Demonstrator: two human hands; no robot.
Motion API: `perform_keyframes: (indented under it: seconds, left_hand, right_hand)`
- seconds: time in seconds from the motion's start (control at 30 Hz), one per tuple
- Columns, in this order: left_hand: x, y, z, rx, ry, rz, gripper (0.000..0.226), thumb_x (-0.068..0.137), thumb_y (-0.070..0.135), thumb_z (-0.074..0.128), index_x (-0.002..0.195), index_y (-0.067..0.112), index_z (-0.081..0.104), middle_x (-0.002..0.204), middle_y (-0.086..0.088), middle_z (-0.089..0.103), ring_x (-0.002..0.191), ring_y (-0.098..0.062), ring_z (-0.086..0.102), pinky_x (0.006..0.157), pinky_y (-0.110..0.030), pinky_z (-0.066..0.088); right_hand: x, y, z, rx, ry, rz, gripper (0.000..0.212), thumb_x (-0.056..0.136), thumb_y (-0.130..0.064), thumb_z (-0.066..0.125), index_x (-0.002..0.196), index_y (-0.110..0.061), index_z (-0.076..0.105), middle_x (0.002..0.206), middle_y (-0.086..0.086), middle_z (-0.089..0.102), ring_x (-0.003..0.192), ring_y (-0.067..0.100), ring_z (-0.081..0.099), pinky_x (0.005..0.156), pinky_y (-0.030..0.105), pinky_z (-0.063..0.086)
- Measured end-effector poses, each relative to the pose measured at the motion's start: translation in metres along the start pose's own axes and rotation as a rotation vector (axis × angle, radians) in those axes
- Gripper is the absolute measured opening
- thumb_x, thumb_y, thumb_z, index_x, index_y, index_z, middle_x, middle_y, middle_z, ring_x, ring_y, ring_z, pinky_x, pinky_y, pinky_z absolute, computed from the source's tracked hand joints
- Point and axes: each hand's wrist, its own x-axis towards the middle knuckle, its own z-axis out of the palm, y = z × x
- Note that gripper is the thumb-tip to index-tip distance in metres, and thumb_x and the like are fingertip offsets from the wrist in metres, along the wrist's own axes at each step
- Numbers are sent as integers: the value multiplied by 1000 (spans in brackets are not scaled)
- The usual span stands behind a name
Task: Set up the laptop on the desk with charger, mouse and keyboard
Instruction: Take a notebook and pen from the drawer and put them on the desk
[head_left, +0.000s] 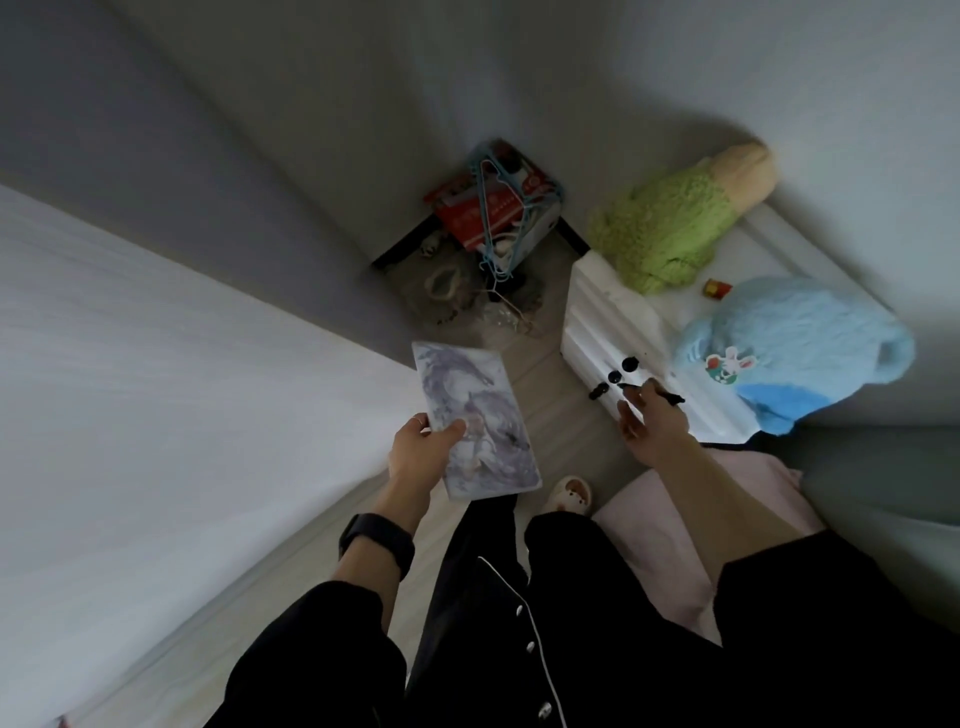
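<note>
Left hand (423, 449) grips printed panel (470, 405); right hand (652, 423) reaches black pen (672, 399) on white cabinet (602, 312), fingers' hold unclear: best keep panel level.

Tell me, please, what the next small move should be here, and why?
Probably the right hand should curl its fingers round the thin black stick on the white cabinet. That hand is spread right at it, beside small black pieces, though whether it already grips is unclear. The left hand is busy holding the illustrated flat panel.
</note>
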Motion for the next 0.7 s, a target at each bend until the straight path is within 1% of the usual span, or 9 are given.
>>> perform_keyframes:
  seconds: [0.03,0.1,0.17,0.23,0.3,0.43,0.57,0.63,0.7]
  left_hand:
    - [-2,-3,0,-5,-1,-4,15,84,23,74,95,15,68,90,0,73,80,-18,71,72,-34,60]
    - [-6,-12,-1,-6,-2,-12,15,82,25,75,93,16,68,90,-1,74,82,-20,72,76,-38,60]
    - [-9,-24,-6,-21,-12,-40,17,80,28,75,93,19,69,92,0,75,85,-22,72,82,-44,60]
    - [-14,-38,-12,-15,-16,-58,20,79,30,75,96,21,69,93,2,74,85,-21,72,84,-45,59]
    - [-19,-53,-23,-5,-9,-78,30,73,36,75,100,24,69,93,5,74,85,-19,72,84,-45,59]
    - [-30,-85,-48,-83,4,-135,58,55,46,74,107,22,68,95,2,75,84,-21,73,81,-46,60]
    - [-45,-126,-84,-171,51,-172,49,67,34,76,111,16,65,98,-3,72,87,-24,71,78,-43,60]
    - [-49,-152,-108,-241,59,-192,44,75,25,76,116,14,63,100,-4,72,89,-25,71,78,-42,59]
    - [-53,-180,-134,-315,65,-219,44,77,20,76,118,12,60,101,-5,73,89,-26,71,81,-45,59]
  right_hand:
    - [-5,4,-3,-11,-26,2,14,101,-32,58,94,-21,60,78,-3,67,65,16,56,54,27,38]
    - [-15,12,-8,-52,-58,1,22,103,-30,54,86,-16,57,71,-3,63,56,14,47,49,26,33]
    - [-26,20,-12,-97,-86,-3,23,103,-28,54,85,-14,58,77,-1,64,52,13,47,45,24,33]
    - [-39,29,-15,-142,-115,8,21,103,-28,55,86,-16,59,85,-1,67,52,11,52,41,22,35]
    - [-51,40,-14,-212,-128,16,18,102,-30,56,90,-17,62,89,0,70,57,13,55,42,22,36]
    - [-81,66,-10,-384,-148,20,17,100,-27,60,91,-13,64,84,1,71,64,17,58,54,27,37]
    - [-109,109,-1,-628,-164,-49,16,96,-20,67,85,-7,68,79,5,71,65,15,59,56,27,38]
    - [-123,135,11,-720,-211,-66,14,95,-18,68,87,-7,69,76,3,72,63,14,60,54,25,40]
    - [-137,164,27,-819,-258,-75,13,95,-18,67,86,-9,69,72,0,72,62,13,61,51,25,40]
